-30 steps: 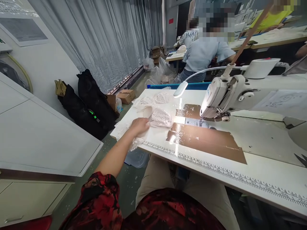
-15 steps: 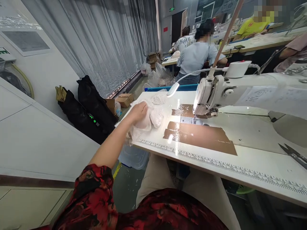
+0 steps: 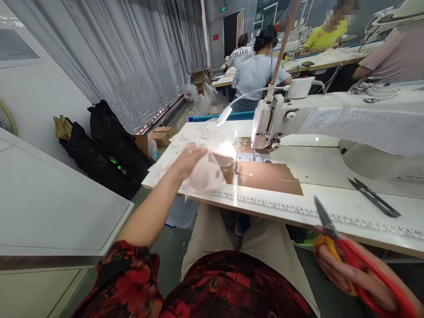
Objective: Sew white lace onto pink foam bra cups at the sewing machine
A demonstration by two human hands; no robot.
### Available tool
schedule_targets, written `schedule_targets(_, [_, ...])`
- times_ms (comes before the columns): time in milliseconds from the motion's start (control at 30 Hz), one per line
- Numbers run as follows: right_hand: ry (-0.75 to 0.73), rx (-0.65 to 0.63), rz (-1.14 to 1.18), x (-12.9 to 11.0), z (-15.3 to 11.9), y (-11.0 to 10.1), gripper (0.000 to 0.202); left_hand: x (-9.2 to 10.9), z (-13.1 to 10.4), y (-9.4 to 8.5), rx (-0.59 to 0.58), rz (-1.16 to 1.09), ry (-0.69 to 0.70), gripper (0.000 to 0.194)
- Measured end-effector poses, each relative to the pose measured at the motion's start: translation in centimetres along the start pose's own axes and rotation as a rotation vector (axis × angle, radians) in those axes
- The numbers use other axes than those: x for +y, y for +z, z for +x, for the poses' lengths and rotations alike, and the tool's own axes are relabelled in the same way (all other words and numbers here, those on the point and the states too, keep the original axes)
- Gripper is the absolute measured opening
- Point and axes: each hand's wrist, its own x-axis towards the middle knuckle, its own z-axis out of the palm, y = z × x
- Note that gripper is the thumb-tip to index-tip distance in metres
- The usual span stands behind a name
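My left hand (image 3: 189, 161) is closed on the upper edge of a pale pink bra (image 3: 203, 176) with rounded cups, lifted over the left front of the sewing table (image 3: 185, 185). Behind that hand, more white lacy fabric (image 3: 202, 131) lies heaped on the tabletop. At lower right, my right hand (image 3: 351, 270) grips a pair of scissors (image 3: 326, 218) by red and yellow-orange handles. Their dark blades point up and away, near the table's front edge, and look closed; motion blurs them slightly.
A white sewing machine (image 3: 281, 115) with a small lamp (image 3: 225, 115) stands over brown taped sheets (image 3: 265, 174). Thread snips (image 3: 376, 198) lie at right, behind a printed ruler (image 3: 285, 207). Black bags (image 3: 114, 141) and cartons (image 3: 161, 136) sit at left. Several people work beyond.
My left hand has pulled the bra forward and right, away from the heap. My right hand has come into view with the scissors. The view has turned to the right.
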Motion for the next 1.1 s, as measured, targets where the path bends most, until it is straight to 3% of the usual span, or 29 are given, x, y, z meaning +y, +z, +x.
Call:
schedule_targets(67, [0.051, -0.163, 0.041, 0.3, 0.5, 1.4, 0.049, -3.0, -3.5, 2.5, -0.149, -0.222, -0.096, 0.042])
schedule_targets(100, [0.07, -0.244, 0.044, 0.3, 0.8, 2.2, 0.051, -4.4, -5.1, 3.8, -0.164, -0.356, -0.14, 0.04])
schedule_targets(200, [0.087, -0.422, -0.052, 0.1, 2.0, 5.1, 0.06, -7.6, -8.8, 7.0, -0.064, -0.503, -0.163, 0.033])
schedule_targets(300, [0.044, -0.544, -0.181, -0.3, 3.3, 8.0, 0.062, -9.4, -10.6, 8.5, -0.038, -0.492, -0.107, 0.027])
schedule_targets(467, [-0.018, -0.598, -0.239, -0.7, 4.8, 10.7, 0.052, -11.2, -11.7, 7.9, -0.091, -0.386, -0.013, 0.023])
schedule_targets(667, [-0.143, -0.63, -0.375, -1.2, 6.1, 12.0, 0.048, -12.3, -12.3, 6.8, -0.159, -0.363, -0.079, 0.033])
schedule_targets(1100, [-0.328, -0.653, -0.552, -2.6, 7.4, 13.5, 0.052, -12.5, -12.8, 6.5, -0.243, -0.465, -0.136, 0.037])
